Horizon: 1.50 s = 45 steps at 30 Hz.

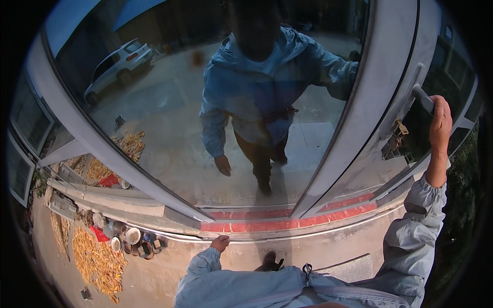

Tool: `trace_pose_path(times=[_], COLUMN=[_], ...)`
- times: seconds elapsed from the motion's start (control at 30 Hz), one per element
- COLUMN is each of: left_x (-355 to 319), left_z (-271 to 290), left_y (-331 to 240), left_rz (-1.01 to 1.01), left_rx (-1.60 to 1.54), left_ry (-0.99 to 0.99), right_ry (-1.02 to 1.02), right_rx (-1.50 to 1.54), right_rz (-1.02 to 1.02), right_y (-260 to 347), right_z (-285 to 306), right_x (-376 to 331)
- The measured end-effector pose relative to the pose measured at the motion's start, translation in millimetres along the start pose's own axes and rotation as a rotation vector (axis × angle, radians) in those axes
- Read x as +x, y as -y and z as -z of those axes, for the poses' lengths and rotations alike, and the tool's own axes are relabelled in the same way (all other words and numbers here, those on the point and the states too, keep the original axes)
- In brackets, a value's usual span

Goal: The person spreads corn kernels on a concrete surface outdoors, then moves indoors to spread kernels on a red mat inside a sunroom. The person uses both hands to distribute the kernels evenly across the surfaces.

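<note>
My right hand is closed around the end of a grey door handle, at the far right, with the arm stretched out. The handle sits on the grey metal frame of a glass door. A bunch of keys hangs below it beside the frame. My left hand hangs low near the step, touching nothing; its fingers are partly hidden from above. In the glass, its reflection shows loose, lowered fingers and nothing held.
A large dark glass pane stands ahead, reflecting me, a white car and the yard. Below it runs a red-tiled sill above a concrete ledge. At left lie yellow corn cobs, several pots and a red bag. Dark greenery is at right.
</note>
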<state>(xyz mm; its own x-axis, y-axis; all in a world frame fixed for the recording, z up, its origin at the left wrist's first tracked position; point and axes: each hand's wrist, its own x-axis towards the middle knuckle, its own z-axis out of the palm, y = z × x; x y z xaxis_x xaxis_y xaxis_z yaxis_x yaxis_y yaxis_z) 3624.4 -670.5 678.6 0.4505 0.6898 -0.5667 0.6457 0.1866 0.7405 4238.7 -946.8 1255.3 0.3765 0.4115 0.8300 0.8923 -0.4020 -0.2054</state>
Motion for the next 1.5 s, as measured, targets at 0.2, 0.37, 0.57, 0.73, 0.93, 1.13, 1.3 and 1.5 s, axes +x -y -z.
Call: trace_pose_path(times=[0.2, 0.37, 0.57, 0.73, 0.93, 1.13, 1.3, 1.5], left_x=[6, -3, -8, 1, 25, 28, 10, 19], left_z=[-12, -48, -78, -114, -236, -353, -447, -522], left_y=[-125, -180, -216, -248, -321, -403, -454, -517], left_rz=[-0.248, -0.533, -0.585, -0.689, -0.795, -0.834, -0.738, -0.808], left_rx=[0.009, 0.243, 0.158, 0.227, 0.402, 0.507, 0.462, 0.420], left_ry=[0.169, 0.320, 0.503, 0.604, 0.914, 1.000, 1.079, 1.153], right_ry=[-0.203, -0.164, -0.717, -0.838, -0.779, -0.576, -0.341, -0.157], right_rx=[0.344, 0.431, 0.771, 0.522, 0.391, 0.573, 0.762, 0.834], right_rz=[-0.305, -0.307, -0.576, -0.684, -1.140, -1.651, -1.899, -1.994], right_y=[18, 6, 23, 5, -32, -69, -100, -160], right_z=[-38, -11, 77, 115, 116, 35, -18, -46], right_x=[-31, -62, -115, -228, -364, -473, -494, -476])
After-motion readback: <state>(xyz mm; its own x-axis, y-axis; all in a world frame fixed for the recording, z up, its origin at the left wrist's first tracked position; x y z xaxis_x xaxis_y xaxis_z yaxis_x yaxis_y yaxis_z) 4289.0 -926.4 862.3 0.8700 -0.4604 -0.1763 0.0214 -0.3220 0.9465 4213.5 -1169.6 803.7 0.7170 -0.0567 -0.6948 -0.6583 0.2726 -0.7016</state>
